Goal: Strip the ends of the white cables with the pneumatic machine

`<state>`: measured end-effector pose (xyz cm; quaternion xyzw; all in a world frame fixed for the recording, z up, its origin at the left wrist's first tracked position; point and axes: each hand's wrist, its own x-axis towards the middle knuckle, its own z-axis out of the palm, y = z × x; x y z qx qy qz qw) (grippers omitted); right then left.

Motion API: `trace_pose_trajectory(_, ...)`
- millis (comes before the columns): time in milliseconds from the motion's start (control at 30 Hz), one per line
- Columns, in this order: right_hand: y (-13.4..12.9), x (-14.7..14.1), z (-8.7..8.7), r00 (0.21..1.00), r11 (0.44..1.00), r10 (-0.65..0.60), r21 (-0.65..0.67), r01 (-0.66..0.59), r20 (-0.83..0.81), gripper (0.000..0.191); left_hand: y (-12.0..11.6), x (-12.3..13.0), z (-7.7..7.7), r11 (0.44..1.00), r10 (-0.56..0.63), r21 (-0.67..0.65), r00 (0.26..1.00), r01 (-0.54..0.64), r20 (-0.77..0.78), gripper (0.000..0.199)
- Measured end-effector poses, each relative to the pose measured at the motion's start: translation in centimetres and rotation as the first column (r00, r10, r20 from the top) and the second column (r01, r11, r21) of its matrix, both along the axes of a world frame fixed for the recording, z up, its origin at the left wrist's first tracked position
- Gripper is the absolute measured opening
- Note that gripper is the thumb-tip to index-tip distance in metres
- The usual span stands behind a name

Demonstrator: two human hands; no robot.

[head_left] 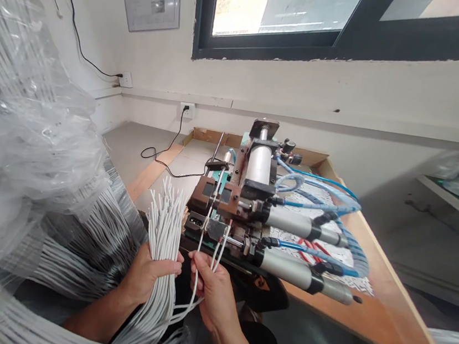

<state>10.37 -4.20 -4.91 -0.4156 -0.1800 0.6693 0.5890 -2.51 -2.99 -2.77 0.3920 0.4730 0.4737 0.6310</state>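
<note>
My left hand [152,274] is wrapped round a thick bundle of white cables [166,231], their cut ends pointing up and away from me. Just right of it, my right hand [211,284] pinches a white cable [199,246] between thumb and fingers. That cable's far end reaches into the jaws of a pneumatic machine [216,229]. A couple more white cables run over the right hand's fingers toward the machine's right side; whether they are gripped I cannot tell. Behind the hands, the lower parts of the cables loop down toward my lap.
Silver air cylinders [284,268] and blue air hoses [353,254] stick out to the right. White offcuts [356,277] lie in the wooden-edged tray [397,304]. Plastic-wrapped cable bundles [37,171] crowd the left. A black power cord [164,158] crosses the table behind.
</note>
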Motion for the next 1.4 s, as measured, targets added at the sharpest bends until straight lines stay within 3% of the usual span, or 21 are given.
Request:
trace_pose_trajectory(100,-0.6,0.5,-0.7,0.995,0.996,0.077,0.045,-0.080,0.066,0.030,0.3,-0.1,0.2,1.000,0.021,0.022,0.999,-0.021,0.040,0.010)
trace_pose_trajectory(233,-2.4,1.1,-1.7,0.954,0.959,0.275,0.032,-0.281,0.119,0.028,0.6,-0.4,0.3,0.998,0.052,0.017,0.995,-0.054,0.081,0.016)
trace_pose_trajectory(500,-4.6,1.2,-3.0,0.830,0.828,0.557,-0.058,-0.558,-0.028,0.027,0.4,-1.1,0.1,0.998,0.053,0.029,0.993,-0.056,0.103,0.021)
trace_pose_trajectory(633,-4.9,1.2,-2.9,0.813,0.814,0.577,-0.037,-0.580,-0.078,0.026,0.5,-1.7,0.3,0.995,0.074,0.056,0.993,-0.079,0.088,0.018)
trace_pose_trajectory(833,-5.3,1.3,-2.6,0.802,0.819,0.569,0.040,-0.572,-0.182,0.025,1.4,-2.7,-0.4,0.995,0.091,0.020,0.975,-0.097,0.204,0.014)
trace_pose_trajectory(1000,-5.0,0.5,-2.2,0.755,0.786,0.606,0.040,-0.617,-0.249,0.024,-0.2,-1.4,-0.9,0.999,0.000,-0.046,0.993,0.006,0.119,0.018)
trace_pose_trajectory(1167,-4.8,-0.1,-1.6,0.765,0.774,0.617,-0.033,-0.633,-0.186,0.025,-1.4,-0.5,-0.7,0.991,-0.119,-0.040,0.986,0.125,0.120,0.033)
trace_pose_trajectory(1300,-4.9,-0.4,-1.6,0.751,0.748,0.646,-0.084,-0.658,-0.134,0.028,-1.3,-0.8,-0.8,0.992,-0.126,0.004,0.989,0.126,0.082,0.023)
trace_pose_trajectory(1400,-5.0,-0.5,-1.8,0.769,0.764,0.634,-0.090,-0.639,-0.083,0.029,-1.4,-0.9,-1.0,0.996,-0.093,0.002,0.994,0.093,0.062,0.022)
